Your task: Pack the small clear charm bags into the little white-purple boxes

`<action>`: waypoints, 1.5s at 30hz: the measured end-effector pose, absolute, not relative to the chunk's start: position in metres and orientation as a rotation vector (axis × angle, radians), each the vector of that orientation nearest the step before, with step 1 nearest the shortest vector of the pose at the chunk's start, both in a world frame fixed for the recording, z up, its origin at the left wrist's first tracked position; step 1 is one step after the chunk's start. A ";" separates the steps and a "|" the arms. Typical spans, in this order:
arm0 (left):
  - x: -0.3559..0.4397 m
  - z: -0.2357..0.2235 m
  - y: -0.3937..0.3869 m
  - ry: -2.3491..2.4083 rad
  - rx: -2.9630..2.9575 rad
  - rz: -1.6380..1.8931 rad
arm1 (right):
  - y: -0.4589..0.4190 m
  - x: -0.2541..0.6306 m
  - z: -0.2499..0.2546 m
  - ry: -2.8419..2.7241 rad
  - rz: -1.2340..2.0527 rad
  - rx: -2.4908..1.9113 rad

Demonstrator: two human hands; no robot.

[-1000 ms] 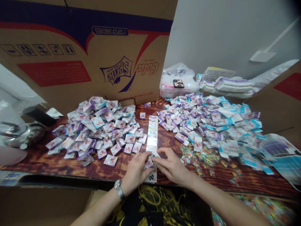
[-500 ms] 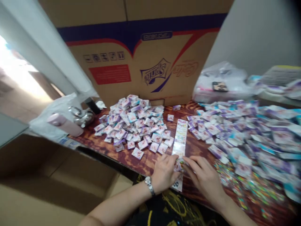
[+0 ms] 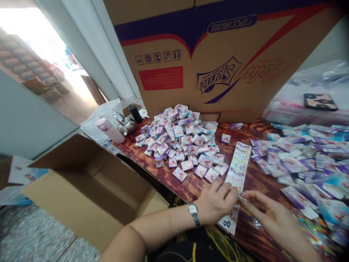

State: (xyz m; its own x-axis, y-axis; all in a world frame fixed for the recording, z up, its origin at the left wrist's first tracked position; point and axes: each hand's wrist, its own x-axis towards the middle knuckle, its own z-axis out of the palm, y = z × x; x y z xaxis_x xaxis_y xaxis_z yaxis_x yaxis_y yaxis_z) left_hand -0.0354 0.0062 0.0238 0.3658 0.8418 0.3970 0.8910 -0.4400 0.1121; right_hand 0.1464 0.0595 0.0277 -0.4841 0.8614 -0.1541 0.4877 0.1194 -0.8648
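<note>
1. Brown cardboard carton [image 3: 215,65] with a Sprite print stands upright behind the tabletop [image 3: 253,182], and you see it upside down. Its blue and red print faces you.
2. Your left hand [image 3: 215,202], with a metal wristwatch [image 3: 193,214], is curled and it pinches the lower part of a long paper sticker strip [image 3: 237,167]. This strip lies on the tabletop, between the two piles, and its lower end shows a printed 8.
3. Your right hand [image 3: 268,214] is closed in a pinch on a thin shiny sliver [image 3: 242,198], too small to tell what it is. The sliver points to the strip, just beside your left hand.
4. Small purple-and-white packets [image 3: 177,140] make a heap left of the strip, and more packets [image 3: 302,160] spread on its right.
5. Open cardboard box [image 3: 89,189] sits on the floor [image 3: 35,233] at your left, with its flaps spread.
6. Clear plastic bag [image 3: 300,109] lies at the back right, with a phone [image 3: 320,102] on top of it. You cannot tell well what is inside.
7. Pink flask [image 3: 109,130] lies beside a steel kettle [image 3: 124,123] at the far left corner.
</note>
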 end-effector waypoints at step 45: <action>-0.027 0.019 0.006 -1.783 -2.646 -1.381 | 0.031 0.135 0.040 -1.838 0.987 -1.123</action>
